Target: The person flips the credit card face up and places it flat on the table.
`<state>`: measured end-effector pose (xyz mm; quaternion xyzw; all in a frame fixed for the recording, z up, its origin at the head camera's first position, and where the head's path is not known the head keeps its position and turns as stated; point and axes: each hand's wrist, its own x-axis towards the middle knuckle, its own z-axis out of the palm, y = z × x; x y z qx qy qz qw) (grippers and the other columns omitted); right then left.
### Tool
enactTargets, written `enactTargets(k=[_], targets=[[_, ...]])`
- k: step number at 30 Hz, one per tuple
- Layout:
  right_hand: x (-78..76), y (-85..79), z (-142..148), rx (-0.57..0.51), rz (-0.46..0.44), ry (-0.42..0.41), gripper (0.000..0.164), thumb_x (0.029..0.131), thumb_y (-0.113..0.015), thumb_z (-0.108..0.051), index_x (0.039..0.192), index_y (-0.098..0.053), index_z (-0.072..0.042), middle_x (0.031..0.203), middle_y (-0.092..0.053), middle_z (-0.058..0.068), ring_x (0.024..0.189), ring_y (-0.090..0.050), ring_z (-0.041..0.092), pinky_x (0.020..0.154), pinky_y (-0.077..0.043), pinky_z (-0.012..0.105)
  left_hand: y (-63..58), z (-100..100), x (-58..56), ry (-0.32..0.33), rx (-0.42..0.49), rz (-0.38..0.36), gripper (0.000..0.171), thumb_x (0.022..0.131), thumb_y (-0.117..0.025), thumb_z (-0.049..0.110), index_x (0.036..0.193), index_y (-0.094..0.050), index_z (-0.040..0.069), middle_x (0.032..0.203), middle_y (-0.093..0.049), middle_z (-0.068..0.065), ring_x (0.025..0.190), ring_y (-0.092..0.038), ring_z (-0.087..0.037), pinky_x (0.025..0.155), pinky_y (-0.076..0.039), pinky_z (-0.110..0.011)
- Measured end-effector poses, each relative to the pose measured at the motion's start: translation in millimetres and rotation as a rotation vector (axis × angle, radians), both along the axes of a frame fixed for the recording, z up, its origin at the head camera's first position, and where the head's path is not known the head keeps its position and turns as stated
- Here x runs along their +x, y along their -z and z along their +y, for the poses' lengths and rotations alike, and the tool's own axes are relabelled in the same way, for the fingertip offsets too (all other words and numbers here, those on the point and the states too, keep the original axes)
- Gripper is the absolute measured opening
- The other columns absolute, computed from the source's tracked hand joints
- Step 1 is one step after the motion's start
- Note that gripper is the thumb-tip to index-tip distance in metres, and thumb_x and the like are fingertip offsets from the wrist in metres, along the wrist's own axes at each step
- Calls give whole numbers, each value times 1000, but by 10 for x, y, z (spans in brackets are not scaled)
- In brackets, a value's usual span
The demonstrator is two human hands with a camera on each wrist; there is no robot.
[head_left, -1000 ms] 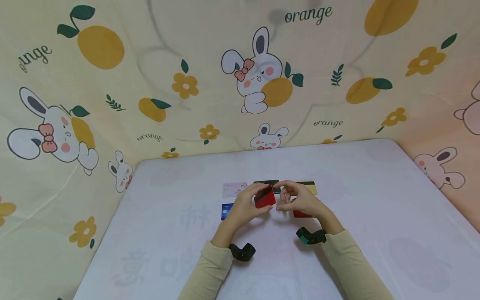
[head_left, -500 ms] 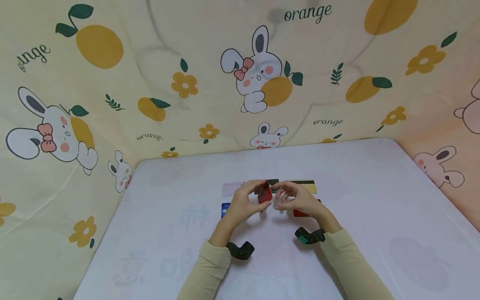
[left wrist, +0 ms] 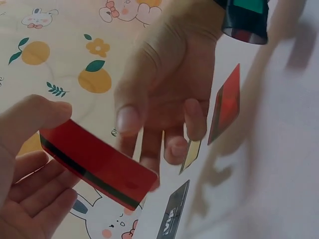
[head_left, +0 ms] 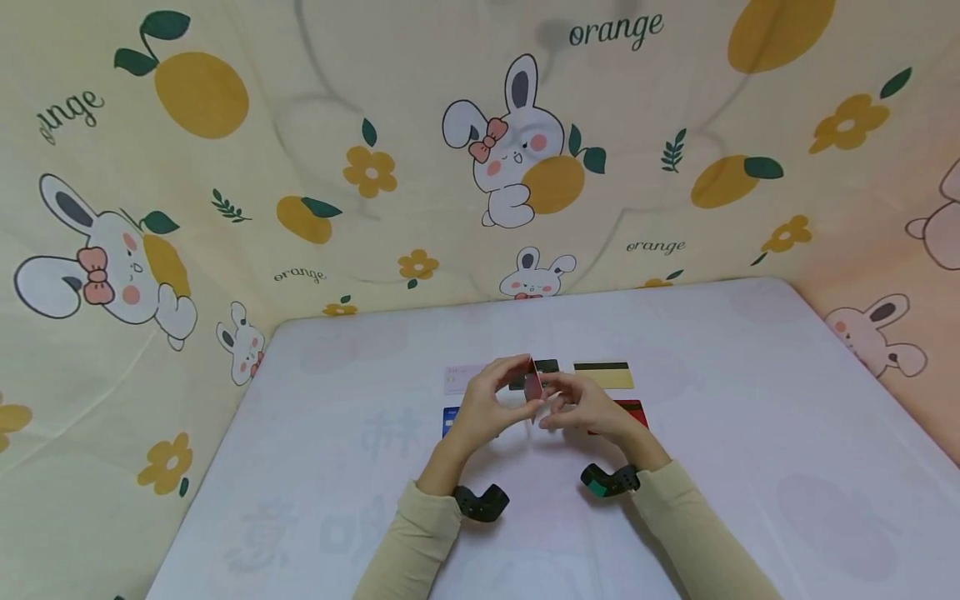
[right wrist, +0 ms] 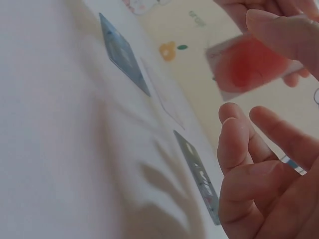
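Observation:
In the head view my left hand (head_left: 483, 404) pinches a red card (head_left: 533, 385) between thumb and fingers, holding it above the table, turned nearly edge-on. The left wrist view shows this card's red face (left wrist: 107, 159) with a dark stripe along one long edge. Its other side, pale with a blurred red print (right wrist: 244, 67), faces the right wrist camera. My right hand (head_left: 592, 408) is beside the card's right side, fingers loosely bent. One right fingertip lies at the card's far end in the left wrist view; whether it touches, I cannot tell.
On the white table (head_left: 315, 467) lie a pale pink card (head_left: 459, 379), a partly covered blue card (head_left: 450, 418), a dark card marked VIP (left wrist: 173, 211), a gold card with a black stripe (head_left: 603, 377) and another red card (head_left: 634, 412). A patterned cloth (head_left: 420, 83) hangs behind.
My left hand has turned the red card from face-on to nearly edge-on towards the head camera. My right hand has moved left, closer to it, uncovering more of the gold and red cards.

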<state>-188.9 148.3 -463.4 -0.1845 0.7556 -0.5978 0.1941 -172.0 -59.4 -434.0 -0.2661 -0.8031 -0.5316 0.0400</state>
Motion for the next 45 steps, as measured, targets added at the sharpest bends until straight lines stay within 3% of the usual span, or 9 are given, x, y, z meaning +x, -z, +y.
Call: enactTargets(k=[6,13,23,31,37,45], targets=[[4,35,-38,-17,-26,-37,70,77,-78,-12,137,-44,4,110,-58,9,74,-59,10,67,-48,23,-22,4,15,3,41,-27,61,80,-77,10,135,-51,5,131,-58,-17,121,-60,-29,104,-47,-39],[2,43,-43,-37,-13,-54,68,78,-78,-11,136,-46,4,103,-60,-1,73,-58,9,66,-48,23,-54,5,20,5,52,-27,61,81,-77,11,136,-50,5,131,-58,-18,122,-60,-27,105,-47,-35],[-12,60,-34,-16,-3,-37,63,79,-75,-9,134,-48,4,105,-58,5,75,-58,9,67,-51,22,-89,-12,20,15,63,-44,66,80,-77,9,139,-47,4,132,-56,-22,124,-58,-30,106,-46,-36],[-22,61,-32,7,15,-19,60,77,-76,-7,131,-52,2,104,-60,20,74,-57,8,66,-48,21,-97,-34,31,10,50,-57,62,82,-75,12,138,-48,6,132,-56,-19,125,-58,-28,108,-44,-38],[-16,38,-11,-11,29,-11,58,77,-76,-5,130,-53,0,98,-61,11,73,-57,8,65,-49,21,-104,-61,26,-6,55,-90,57,84,-73,14,136,-50,8,134,-57,-16,125,-58,-26,109,-43,-38],[-21,-8,22,-13,32,0,58,78,-76,-5,130,-52,2,97,-61,8,72,-57,8,67,-48,20,-119,-67,8,-7,52,-77,56,85,-73,13,135,-50,6,135,-57,-16,124,-58,-27,107,-44,-37]])
